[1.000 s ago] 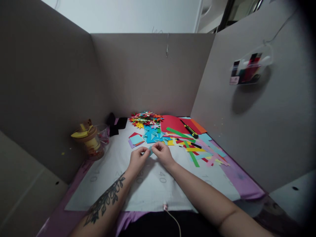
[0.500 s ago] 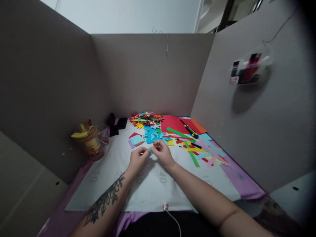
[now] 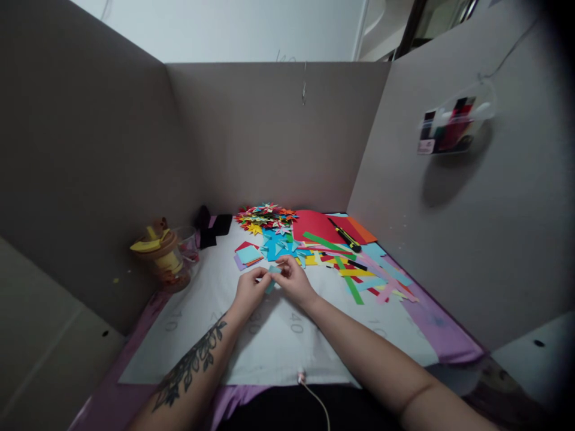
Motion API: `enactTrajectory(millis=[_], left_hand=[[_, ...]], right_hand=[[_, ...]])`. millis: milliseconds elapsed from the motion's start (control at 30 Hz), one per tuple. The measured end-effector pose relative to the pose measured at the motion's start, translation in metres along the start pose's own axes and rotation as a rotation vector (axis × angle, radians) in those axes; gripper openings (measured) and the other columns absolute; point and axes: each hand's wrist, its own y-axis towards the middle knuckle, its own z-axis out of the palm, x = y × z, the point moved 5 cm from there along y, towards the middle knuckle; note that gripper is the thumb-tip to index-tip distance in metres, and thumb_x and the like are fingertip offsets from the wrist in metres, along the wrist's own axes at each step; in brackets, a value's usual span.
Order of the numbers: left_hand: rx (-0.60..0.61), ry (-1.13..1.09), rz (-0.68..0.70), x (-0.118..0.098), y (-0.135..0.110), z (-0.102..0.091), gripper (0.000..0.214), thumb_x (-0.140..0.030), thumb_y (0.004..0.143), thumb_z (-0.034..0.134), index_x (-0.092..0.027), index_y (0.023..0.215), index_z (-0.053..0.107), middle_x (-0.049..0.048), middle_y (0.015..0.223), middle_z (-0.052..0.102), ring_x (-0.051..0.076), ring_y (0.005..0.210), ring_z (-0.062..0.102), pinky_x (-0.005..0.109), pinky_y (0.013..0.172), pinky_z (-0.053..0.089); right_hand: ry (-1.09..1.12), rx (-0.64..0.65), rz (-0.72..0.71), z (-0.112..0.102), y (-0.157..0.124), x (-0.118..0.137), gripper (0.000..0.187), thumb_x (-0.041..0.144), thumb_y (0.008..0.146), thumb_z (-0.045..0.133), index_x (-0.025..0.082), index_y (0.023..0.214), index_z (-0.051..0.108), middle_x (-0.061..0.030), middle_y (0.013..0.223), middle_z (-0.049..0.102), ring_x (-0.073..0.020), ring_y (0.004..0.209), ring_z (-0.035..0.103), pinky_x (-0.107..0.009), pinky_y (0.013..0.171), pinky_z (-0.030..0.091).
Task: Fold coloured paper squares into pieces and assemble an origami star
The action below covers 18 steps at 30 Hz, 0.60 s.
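Observation:
A small light-blue paper piece [image 3: 272,276] is pinched between both my hands just above the white cutting mat [image 3: 269,335]. My left hand [image 3: 249,291] grips its left side with curled fingers. My right hand [image 3: 294,280] holds its right side, thumb and forefinger pressed together. Just beyond the hands lie blue folded paper pieces [image 3: 279,246] and a small stack of coloured squares [image 3: 247,255].
A heap of folded multicoloured paper stars [image 3: 266,216] sits at the back. Red sheets [image 3: 320,225], a yellow-black utility knife [image 3: 345,236] and coloured strips [image 3: 359,276] lie to the right. A yellow-lidded jar [image 3: 162,256] stands at the left. Cardboard walls surround the desk.
Both hands have stayed in place; the fingers have shifted slightly and the blue piece now sits turned between them, showing more below the left fingers.

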Motion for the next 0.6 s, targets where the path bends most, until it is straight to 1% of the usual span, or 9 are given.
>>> enactTrajectory(millis=[67,133,333,500,600], left_hand=[[-0.026,-0.011,-0.001,0.000,0.000,-0.002,0.022,-0.031,0.076,0.053,-0.014,0.063,0.059,0.0000,0.060,0.057,0.012,0.058,0.051,0.021,0.054,0.039],[-0.032,-0.009,0.002,0.000,0.001,-0.002,0.023,-0.032,0.076,0.053,-0.014,0.062,0.057,-0.0005,0.061,0.056,0.012,0.058,0.050,0.021,0.055,0.039],[-0.018,0.002,0.018,0.000,0.001,0.000,0.024,-0.034,0.077,0.052,-0.015,0.063,0.056,-0.0004,0.061,0.055,0.012,0.059,0.050,0.022,0.055,0.038],[-0.017,0.006,0.015,-0.001,0.001,0.002,0.023,-0.033,0.076,0.052,-0.015,0.063,0.057,0.0003,0.063,0.058,0.013,0.060,0.052,0.022,0.055,0.039],[0.008,0.011,0.019,-0.001,-0.001,0.004,0.021,-0.031,0.074,0.053,-0.016,0.061,0.056,-0.0013,0.061,0.056,0.012,0.057,0.051,0.021,0.054,0.038]], right_hand=[[-0.007,0.004,0.021,0.001,-0.001,0.000,0.027,0.022,0.070,0.062,0.021,0.095,0.050,0.0053,0.066,0.053,-0.0119,0.060,0.052,-0.023,0.057,0.040],[0.003,-0.026,0.034,0.000,-0.001,0.000,0.025,0.023,0.070,0.062,0.021,0.091,0.050,0.0064,0.062,0.051,-0.0114,0.057,0.051,-0.023,0.055,0.038],[0.136,-0.104,0.094,-0.005,0.003,-0.002,0.030,0.026,0.065,0.066,0.021,0.086,0.045,0.0072,0.059,0.052,-0.0112,0.052,0.050,-0.023,0.053,0.039],[0.141,-0.128,0.070,-0.009,0.005,-0.001,0.026,0.029,0.067,0.063,0.022,0.083,0.044,0.0076,0.058,0.049,-0.0103,0.051,0.048,-0.022,0.052,0.038],[0.123,-0.159,0.055,-0.011,0.005,0.000,0.024,0.030,0.068,0.062,0.022,0.083,0.045,0.0074,0.059,0.047,-0.0102,0.051,0.047,-0.022,0.051,0.037]])
